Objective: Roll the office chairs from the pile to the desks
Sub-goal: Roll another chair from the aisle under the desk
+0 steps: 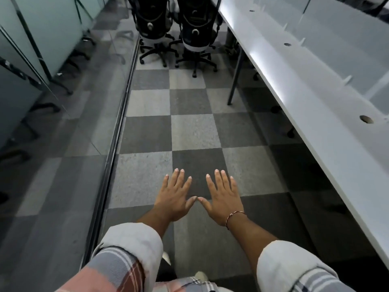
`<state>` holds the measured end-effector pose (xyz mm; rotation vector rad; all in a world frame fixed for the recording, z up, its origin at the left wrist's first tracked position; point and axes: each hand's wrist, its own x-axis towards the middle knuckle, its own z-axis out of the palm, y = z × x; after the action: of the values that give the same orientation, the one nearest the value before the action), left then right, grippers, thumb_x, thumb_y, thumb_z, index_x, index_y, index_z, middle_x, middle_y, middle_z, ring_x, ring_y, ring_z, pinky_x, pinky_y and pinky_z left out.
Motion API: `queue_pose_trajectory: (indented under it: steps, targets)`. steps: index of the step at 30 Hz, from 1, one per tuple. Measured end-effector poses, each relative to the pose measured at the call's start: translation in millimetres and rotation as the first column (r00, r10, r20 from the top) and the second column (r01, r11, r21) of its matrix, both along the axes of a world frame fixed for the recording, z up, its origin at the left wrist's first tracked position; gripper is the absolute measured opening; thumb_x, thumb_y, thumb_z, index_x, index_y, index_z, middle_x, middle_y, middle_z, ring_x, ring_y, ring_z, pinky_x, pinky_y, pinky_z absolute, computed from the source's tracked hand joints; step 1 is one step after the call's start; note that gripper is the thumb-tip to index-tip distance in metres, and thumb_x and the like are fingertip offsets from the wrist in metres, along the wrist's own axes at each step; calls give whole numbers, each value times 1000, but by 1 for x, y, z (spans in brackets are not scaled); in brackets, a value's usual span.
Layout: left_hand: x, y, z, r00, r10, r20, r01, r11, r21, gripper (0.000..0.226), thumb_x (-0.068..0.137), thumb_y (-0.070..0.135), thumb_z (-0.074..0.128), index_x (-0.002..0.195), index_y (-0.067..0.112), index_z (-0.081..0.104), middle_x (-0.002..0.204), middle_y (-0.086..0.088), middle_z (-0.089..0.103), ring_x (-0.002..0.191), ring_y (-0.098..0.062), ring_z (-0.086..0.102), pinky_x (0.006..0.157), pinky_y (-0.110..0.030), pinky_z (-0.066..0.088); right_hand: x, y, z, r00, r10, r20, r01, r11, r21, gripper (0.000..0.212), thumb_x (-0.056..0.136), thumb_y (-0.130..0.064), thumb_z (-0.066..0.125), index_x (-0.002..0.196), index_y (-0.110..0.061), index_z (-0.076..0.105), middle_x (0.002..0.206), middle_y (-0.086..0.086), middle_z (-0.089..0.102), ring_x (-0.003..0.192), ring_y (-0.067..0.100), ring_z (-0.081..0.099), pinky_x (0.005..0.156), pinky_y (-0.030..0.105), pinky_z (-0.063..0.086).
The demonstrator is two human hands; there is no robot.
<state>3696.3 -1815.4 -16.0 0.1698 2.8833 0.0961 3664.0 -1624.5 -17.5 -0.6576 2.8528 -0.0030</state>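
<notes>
Head view | left hand [175, 200] and right hand [223, 200] outstretched over checkered floor [192, 131], fingers [178, 180] spread wide, holding nothing, thumb tips touching | office chairs [196, 28] stand upright far ahead, backs to camera, beside bench [315, 98].

Floor [193, 131]: carpet tiles in a checker of light and dark grey. At the far end two black office chairs stand on it side by side, the left chair [152, 28] and the right chair [196, 36], each on a star base with castors. A dark floor track [120, 123] borders the tiles on the left. A long white desk [315, 98] runs along the right; one desk leg [235, 76] meets the carpet near the right chair. A round cable hole [366, 119] pierces the desktop.
</notes>
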Motion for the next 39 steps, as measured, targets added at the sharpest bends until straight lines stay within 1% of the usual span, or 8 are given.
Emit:
queue_pose_trajectory:
  steps: [2,8,15,18,21,27,34,39]
  targets:
    - [-22,-10,-2,1000,-1,17,0,1000,9,122,63,78,-40,161,19,3,167,-14,-9,153,-30,-16,124,-51,-6,-25,-10,0,1000,27,-3,-27,1000,12,85,89,-74,-6,156,-23,-12,163,13,-18,148,30,-23,121,52,-8]
    - [-117,-53,-7,1000,-9,16,9,1000,-21,106,72,73,-24,161,21,-1,167,-14,-11,153,-30,-18,123,-51,-8,-121,-53,-8,999,42,-26,-42,999,15,92,79,-71,-16,156,-22,-12,161,13,-21,148,31,-23,121,52,-9]
    - [-239,-128,8,999,-26,29,27,999,-40,105,74,78,-24,161,21,-3,166,-14,-15,152,-30,-21,122,-51,-11,-246,-121,3,995,-9,-99,7,1000,-28,87,88,-71,0,158,-21,6,164,16,0,151,34,-9,120,53,-3]
    - [-286,-161,14,1000,-9,18,9,999,-44,102,74,71,-20,161,21,-1,167,-14,-13,152,-30,-20,122,-51,-11,-289,-144,6,995,-21,-93,20,1000,-11,86,87,-70,-3,158,-20,3,164,16,-4,150,34,-11,120,52,-6]
    - [-317,-179,13,1000,-2,24,3,999,-44,93,83,69,-13,161,20,-1,167,-13,-13,152,-30,-20,121,-50,-12,-324,-162,3,996,-24,-92,24,1000,0,85,89,-70,1,158,-21,6,164,15,-2,151,34,-7,121,55,2]
    - [-396,-215,0,999,19,41,-18,1000,-24,103,73,70,-19,161,20,1,167,-14,-11,153,-30,-18,122,-50,-10,-414,-197,0,998,13,-61,-12,1000,21,88,85,-71,-4,158,-22,0,165,15,-7,150,33,-13,120,53,-6]
    - [-526,-236,-9,995,71,75,-70,997,-19,105,71,70,-21,161,20,-1,167,-14,-13,152,-30,-19,121,-48,-11,-550,-228,-9,998,40,-43,-40,999,9,87,87,-71,0,158,-22,3,165,15,-4,151,34,-11,120,55,-5]
    - [-617,-238,-4,987,125,96,-128,992,22,79,99,68,10,161,21,-2,167,-12,-15,152,-28,-21,122,-52,-8,-644,-245,6,995,89,-55,-89,996,4,87,86,-71,-3,158,-23,-1,164,14,-9,150,33,-14,119,53,-8]
